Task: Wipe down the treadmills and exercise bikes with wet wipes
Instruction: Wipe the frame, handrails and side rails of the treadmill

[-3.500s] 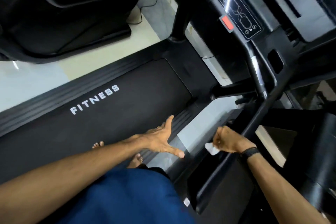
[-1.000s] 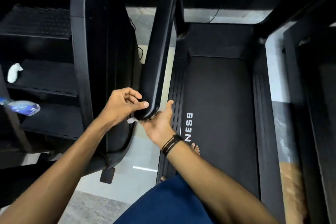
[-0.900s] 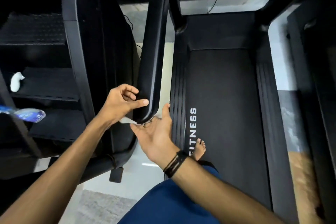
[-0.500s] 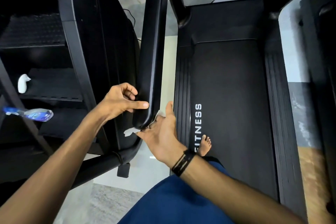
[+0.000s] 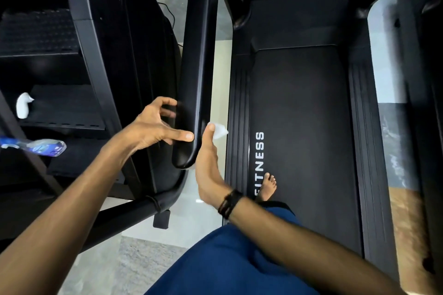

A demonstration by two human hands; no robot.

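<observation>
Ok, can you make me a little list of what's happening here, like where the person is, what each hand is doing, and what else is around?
place: person stands barefoot on a treadmill belt printed FITNESS
left hand: thumb touches the black handrail, fingers curled, blurred behind it
right hand: pinches a white wet wipe against the handrail's right side
wrist: black bands on the right wrist
nearby: spray bottle and a small white object on the black machine at left
</observation>
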